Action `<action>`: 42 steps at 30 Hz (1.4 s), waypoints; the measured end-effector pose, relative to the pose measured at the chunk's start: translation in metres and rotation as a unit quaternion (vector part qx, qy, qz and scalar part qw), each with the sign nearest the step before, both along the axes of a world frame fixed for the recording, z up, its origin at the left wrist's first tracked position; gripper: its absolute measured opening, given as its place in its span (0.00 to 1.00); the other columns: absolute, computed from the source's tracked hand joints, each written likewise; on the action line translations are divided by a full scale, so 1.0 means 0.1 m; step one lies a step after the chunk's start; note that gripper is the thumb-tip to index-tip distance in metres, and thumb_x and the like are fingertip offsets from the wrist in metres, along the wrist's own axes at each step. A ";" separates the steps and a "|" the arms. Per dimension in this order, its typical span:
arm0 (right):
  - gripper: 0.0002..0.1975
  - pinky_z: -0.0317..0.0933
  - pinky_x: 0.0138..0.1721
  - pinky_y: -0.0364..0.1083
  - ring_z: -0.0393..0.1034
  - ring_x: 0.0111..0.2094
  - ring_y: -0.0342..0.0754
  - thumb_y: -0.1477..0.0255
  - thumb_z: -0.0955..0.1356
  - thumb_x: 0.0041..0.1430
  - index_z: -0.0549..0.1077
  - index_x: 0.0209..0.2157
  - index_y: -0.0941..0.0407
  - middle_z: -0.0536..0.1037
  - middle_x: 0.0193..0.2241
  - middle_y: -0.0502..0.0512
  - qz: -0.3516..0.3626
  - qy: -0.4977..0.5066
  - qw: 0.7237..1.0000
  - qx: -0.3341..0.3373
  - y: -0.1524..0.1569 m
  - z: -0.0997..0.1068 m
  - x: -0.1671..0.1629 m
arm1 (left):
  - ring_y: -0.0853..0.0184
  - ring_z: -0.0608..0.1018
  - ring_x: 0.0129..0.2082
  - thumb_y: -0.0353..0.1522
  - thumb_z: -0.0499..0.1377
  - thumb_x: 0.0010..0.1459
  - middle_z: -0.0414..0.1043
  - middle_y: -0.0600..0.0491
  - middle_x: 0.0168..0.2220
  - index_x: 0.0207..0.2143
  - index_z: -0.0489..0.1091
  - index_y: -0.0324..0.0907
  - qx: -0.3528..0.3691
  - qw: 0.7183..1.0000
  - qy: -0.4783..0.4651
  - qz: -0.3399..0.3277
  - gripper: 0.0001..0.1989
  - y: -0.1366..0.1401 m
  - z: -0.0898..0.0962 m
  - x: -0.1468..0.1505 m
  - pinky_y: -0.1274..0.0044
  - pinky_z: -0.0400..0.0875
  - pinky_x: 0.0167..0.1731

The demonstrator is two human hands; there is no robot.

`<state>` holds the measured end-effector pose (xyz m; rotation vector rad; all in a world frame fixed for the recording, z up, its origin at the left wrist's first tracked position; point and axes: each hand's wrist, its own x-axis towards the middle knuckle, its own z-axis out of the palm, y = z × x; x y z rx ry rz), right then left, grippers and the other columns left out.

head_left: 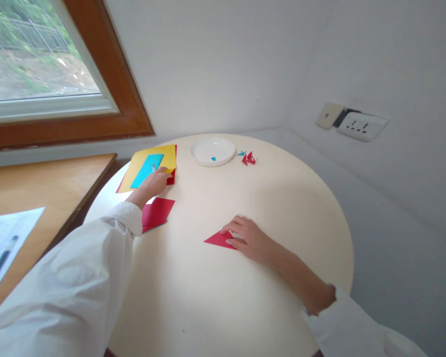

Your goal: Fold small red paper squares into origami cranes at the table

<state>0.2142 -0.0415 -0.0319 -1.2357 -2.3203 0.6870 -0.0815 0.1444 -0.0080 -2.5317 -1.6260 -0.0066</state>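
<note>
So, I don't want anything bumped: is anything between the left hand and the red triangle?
Nothing visible blocks it: past the edge of the paper stack, only tabletop lies between the left hand and the left tip of the red triangle. The red sheet sits beside that path; the right hand is on the triangle.

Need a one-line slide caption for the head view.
Right hand on a red paper triangle, left hand over a yellow sheet, with small red folded figures beside a white plate.

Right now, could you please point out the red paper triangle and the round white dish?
Red paper triangle (217,240): head view, on its uncovered left part.
Round white dish (212,148): head view, on its bare inside.
</note>
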 end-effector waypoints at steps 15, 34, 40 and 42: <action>0.09 0.57 0.47 0.51 0.65 0.41 0.49 0.76 0.64 0.57 0.73 0.39 0.56 0.73 0.37 0.57 0.003 0.013 1.000 0.002 0.00 0.01 0.02 | 0.59 0.73 0.32 0.42 0.50 0.54 0.72 0.46 0.26 0.30 0.77 0.39 0.000 1.000 -0.013 -0.012 0.21 0.13 -0.05 -0.11 0.72 0.64 0.39; 0.09 0.57 0.46 0.51 0.65 0.41 0.49 0.77 0.64 0.56 0.73 0.39 0.56 0.73 0.38 0.58 0.003 0.011 1.000 0.001 0.00 0.01 0.00 | 0.60 0.74 0.32 0.37 0.50 0.54 0.76 0.45 0.29 0.29 0.77 0.38 0.006 0.998 -0.063 -0.018 0.17 0.11 -0.07 -0.13 0.75 0.63 0.35; 0.09 0.58 0.46 0.51 0.65 0.41 0.49 0.76 0.64 0.56 0.73 0.39 0.56 0.73 0.38 0.58 0.003 0.004 1.000 0.005 -0.01 0.02 -0.01 | 0.61 0.74 0.27 0.33 0.50 0.53 0.76 0.44 0.27 0.25 0.74 0.38 0.003 0.996 -0.091 0.014 0.14 0.11 -0.08 -0.14 0.75 0.62 0.30; 0.09 0.58 0.46 0.51 0.65 0.41 0.49 0.77 0.64 0.56 0.73 0.39 0.56 0.73 0.38 0.58 0.003 0.000 1.000 0.003 -0.01 0.02 -0.01 | 0.61 0.74 0.28 0.31 0.52 0.49 0.77 0.45 0.29 0.25 0.73 0.39 -0.004 0.995 -0.097 0.021 0.10 0.12 -0.08 -0.15 0.76 0.62 0.30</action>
